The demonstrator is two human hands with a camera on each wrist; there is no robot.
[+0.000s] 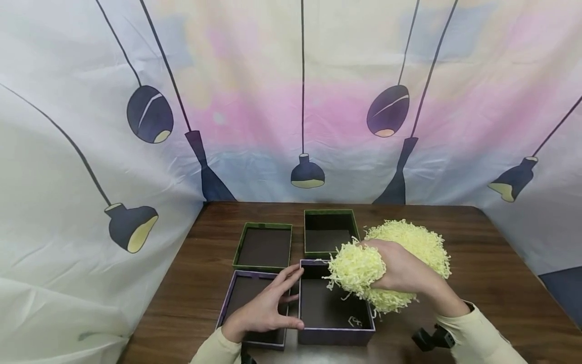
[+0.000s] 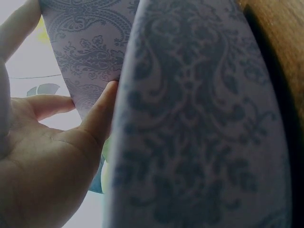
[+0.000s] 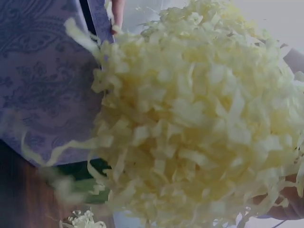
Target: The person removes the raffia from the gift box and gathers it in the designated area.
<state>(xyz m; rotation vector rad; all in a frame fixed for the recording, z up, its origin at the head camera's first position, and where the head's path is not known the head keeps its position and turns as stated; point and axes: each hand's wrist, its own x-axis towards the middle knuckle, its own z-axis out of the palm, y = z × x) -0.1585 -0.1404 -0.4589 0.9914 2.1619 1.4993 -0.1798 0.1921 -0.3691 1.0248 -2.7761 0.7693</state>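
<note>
Yellow shredded paper (image 1: pixel 356 265) is gripped in a bunch by my right hand (image 1: pixel 404 268), above the right side of the purple box (image 1: pixel 336 337). In the right wrist view the shredded paper (image 3: pixel 190 118) hides most of that hand. A larger heap of shredded paper (image 1: pixel 416 242) lies on the table just beyond and beneath the hand. Fingertips of my left hand (image 1: pixel 268 306) touch the box's left wall, thumb nearer me and fingers farther away. The left wrist view shows the patterned box wall (image 2: pixel 190 114) close up. A few loose shreds (image 1: pixel 354 321) lie inside the dark box.
A shallow purple-edged tray or lid (image 1: pixel 237 296) sits left of the purple box, partly under my left forearm. Behind stand a green-edged open box (image 1: pixel 327 222) and a shallower green-edged one (image 1: pixel 263 247). A printed cloth (image 1: pixel 273 101) hangs behind the wooden table (image 1: pixel 182 303).
</note>
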